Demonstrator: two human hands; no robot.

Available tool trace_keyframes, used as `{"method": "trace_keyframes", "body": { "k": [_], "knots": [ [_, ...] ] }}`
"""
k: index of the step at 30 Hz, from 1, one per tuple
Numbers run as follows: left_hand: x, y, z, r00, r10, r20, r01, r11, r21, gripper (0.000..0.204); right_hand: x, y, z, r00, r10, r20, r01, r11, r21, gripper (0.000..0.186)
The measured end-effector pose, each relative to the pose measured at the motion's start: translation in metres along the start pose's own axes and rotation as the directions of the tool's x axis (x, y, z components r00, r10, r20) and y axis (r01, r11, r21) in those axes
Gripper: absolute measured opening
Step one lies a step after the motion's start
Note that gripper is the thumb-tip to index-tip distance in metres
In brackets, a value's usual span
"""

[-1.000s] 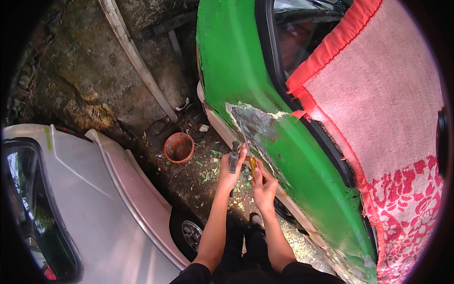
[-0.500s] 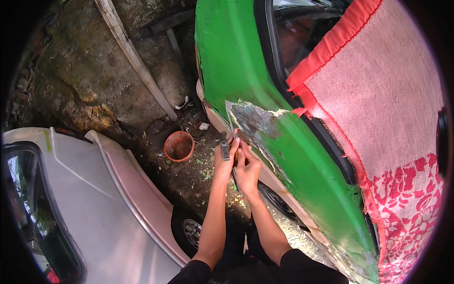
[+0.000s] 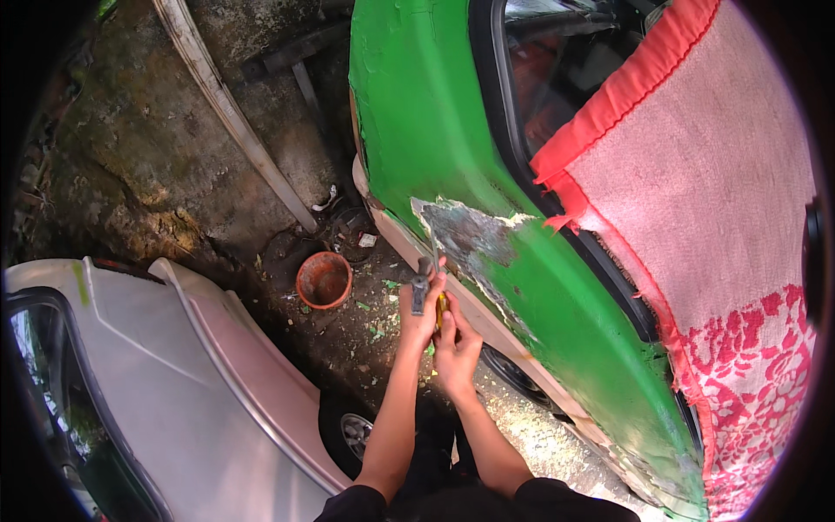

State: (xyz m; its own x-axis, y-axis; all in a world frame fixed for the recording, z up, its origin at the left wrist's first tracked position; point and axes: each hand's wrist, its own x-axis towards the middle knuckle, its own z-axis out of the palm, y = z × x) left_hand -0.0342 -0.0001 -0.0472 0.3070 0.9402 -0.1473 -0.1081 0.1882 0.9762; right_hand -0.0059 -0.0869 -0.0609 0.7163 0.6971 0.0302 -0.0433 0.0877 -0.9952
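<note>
My left hand (image 3: 413, 325) is closed around a hammer (image 3: 419, 293) whose dark metal head points up. Its fingers also lie against the thin metal shaft of a yellow-handled tool (image 3: 443, 308), perhaps a screwdriver or chisel. My right hand (image 3: 457, 350) grips that yellow handle from below. The shaft points away from me, at the left edge of a bare grey patch (image 3: 474, 233) on the green car body (image 3: 435, 148); whether its tip touches is unclear. Ragged, pale layers of filler and paint border the patch.
A pink-and-red towel (image 3: 661, 174) covers the car's right side. At left stands a silver car (image 3: 200, 365). Between them, an orange pot (image 3: 324, 280) sits on ground strewn with paint flakes (image 3: 378, 331). A long, pale strip (image 3: 235, 113) leans behind.
Both hands have drawn slightly back toward me with the tools, and more of the yellow handle shows. The whole view has shifted a little.
</note>
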Motion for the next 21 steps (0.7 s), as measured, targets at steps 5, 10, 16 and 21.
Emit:
{"method": "trace_keyframes", "body": {
  "k": [5, 10, 16, 21],
  "knots": [
    [0.008, 0.000, 0.006, 0.999, 0.018, -0.045, -0.026, 0.984, -0.174, 0.036, 0.022, -0.018, -0.002, 0.998, 0.029, 0.052, -0.019, 0.983, -0.183, 0.036],
    [0.007, 0.017, -0.007, 0.981, -0.172, 0.090, 0.178, 0.982, -0.062, 0.037, 0.012, -0.005, -0.007, 0.999, 0.035, 0.030, -0.031, 0.994, -0.100, 0.035],
    [-0.004, 0.026, -0.002, 0.983, -0.138, 0.124, 0.140, 0.990, -0.008, 0.037, 0.025, -0.036, -0.018, 0.997, 0.040, 0.070, -0.029, 0.987, -0.160, 0.034],
    [0.018, 0.025, -0.004, 0.998, -0.029, 0.055, 0.029, 1.000, -0.011, 0.038, 0.016, -0.021, -0.002, 0.994, 0.099, 0.045, -0.097, 0.994, -0.048, 0.035]
  ]
}}
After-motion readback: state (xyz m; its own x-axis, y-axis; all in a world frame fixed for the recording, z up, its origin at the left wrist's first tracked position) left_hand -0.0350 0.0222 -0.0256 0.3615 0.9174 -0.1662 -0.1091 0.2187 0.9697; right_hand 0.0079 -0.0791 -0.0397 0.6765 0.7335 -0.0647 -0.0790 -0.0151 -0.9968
